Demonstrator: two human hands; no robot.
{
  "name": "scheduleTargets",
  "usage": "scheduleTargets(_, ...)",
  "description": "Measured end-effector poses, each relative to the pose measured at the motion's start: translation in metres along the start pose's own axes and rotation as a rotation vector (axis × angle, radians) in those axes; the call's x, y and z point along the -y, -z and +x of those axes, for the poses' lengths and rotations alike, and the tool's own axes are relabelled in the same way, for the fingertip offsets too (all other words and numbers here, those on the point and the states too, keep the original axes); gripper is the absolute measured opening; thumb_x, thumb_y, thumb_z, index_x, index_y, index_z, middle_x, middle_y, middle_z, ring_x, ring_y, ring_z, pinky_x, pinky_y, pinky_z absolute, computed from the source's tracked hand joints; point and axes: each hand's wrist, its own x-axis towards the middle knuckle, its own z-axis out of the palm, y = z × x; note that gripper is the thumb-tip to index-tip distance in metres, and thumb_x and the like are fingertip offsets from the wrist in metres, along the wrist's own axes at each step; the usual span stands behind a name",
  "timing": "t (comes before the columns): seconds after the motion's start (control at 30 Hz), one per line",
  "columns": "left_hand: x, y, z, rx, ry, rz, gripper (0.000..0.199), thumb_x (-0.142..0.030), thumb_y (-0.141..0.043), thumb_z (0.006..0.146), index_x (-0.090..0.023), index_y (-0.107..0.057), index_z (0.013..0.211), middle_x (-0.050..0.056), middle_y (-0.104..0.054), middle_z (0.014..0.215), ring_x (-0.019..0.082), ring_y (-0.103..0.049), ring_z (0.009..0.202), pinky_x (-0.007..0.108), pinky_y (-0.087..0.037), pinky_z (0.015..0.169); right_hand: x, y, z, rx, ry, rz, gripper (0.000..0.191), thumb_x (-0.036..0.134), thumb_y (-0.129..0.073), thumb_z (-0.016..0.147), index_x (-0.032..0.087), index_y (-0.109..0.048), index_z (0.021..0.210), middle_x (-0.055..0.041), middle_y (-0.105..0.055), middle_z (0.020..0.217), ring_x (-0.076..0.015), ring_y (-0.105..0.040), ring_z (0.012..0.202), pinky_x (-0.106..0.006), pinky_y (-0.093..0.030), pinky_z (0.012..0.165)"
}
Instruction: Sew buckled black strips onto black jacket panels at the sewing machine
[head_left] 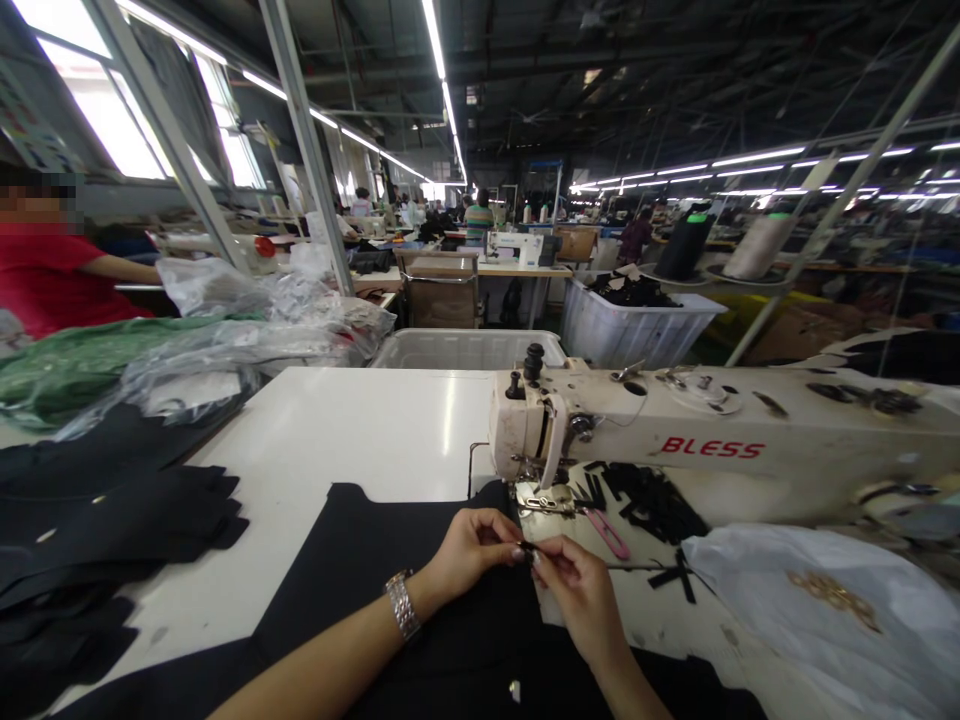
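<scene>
Together, the left hand [472, 550] and right hand [577, 600] close their grip on a small dark piece [527, 551] (too small to make out clearly) at the edge of the black fabric [390, 590] on the white desk [375, 430], just beside the sewing machine's [712, 430] presser foot [534, 478].

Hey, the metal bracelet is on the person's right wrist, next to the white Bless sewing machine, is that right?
Not quite: the head view shows the metal bracelet on the left wrist, not the right. It is still next to the white Bless sewing machine.

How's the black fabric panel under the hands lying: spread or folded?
Spread: the black fabric panel lies flat on the white table, no folds visible.
</scene>
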Motion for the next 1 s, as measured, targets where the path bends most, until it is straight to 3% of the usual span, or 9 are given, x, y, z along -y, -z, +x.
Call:
scheduleTargets(0.1,0.001,0.001,0.001,-0.008,0.001,-0.039,0.031,-0.022,-0.078,0.050,-0.009,-0.050,0.054,0.004,-0.062,0.064,0.010,-0.056,0.055,0.019,-0.043,0.052,0.007,0.000,-0.003,0.041,0.068,-0.080,0.024,0.038,-0.052,0.077,0.016,-0.060,0.077,-0.0056,-0.062,0.070,-0.0170,-0.058,0.066,-0.026,-0.046,0.062)
scheduleTargets(0.2,-0.001,0.000,0.001,0.010,0.018,-0.067,0.032,-0.021,-0.078,0.050,-0.009,-0.049,0.054,0.003,-0.062,0.063,0.009,-0.056,0.054,0.018,-0.043,0.052,0.007,0.000,-0.003,0.008,0.087,-0.155,0.021,0.037,-0.056,0.074,0.017,-0.061,0.071,-0.0043,-0.062,0.067,-0.0167,-0.059,0.064,-0.025,-0.046,0.061)
scheduleTargets(0.57,-0.007,-0.001,0.002,0.019,0.062,-0.099,0.033,-0.019,-0.079,0.046,-0.009,-0.049,0.056,0.003,-0.063,0.059,0.009,-0.057,0.049,0.018,-0.045,0.048,0.000,-0.001,0.001,-0.022,-0.101,0.056,0.030,0.045,-0.062,0.066,0.015,-0.066,0.070,-0.0033,-0.063,0.057,-0.0156,-0.059,0.054,-0.022,-0.047,0.050)
scheduleTargets(0.77,-0.004,0.000,0.003,-0.044,0.021,-0.038,0.034,-0.017,-0.080,0.044,-0.009,-0.048,0.052,0.001,-0.062,0.059,0.008,-0.057,0.052,0.017,-0.045,0.050,-0.006,0.001,-0.001,-0.077,-0.082,-0.040,0.029,0.044,-0.062,0.065,0.016,-0.064,0.068,-0.0031,-0.062,0.055,-0.0161,-0.058,0.054,-0.024,-0.047,0.052)
scheduleTargets(1.0,-0.003,0.002,0.001,0.033,0.028,0.069,0.030,-0.025,-0.076,0.054,-0.010,-0.051,0.065,0.001,-0.060,0.059,0.010,-0.057,0.051,0.020,-0.046,0.051,-0.002,0.001,0.004,-0.015,-0.149,0.047,0.030,0.044,-0.062,0.066,0.014,-0.061,0.060,-0.0016,-0.058,0.050,-0.0117,-0.051,0.043,-0.022,-0.040,0.042)
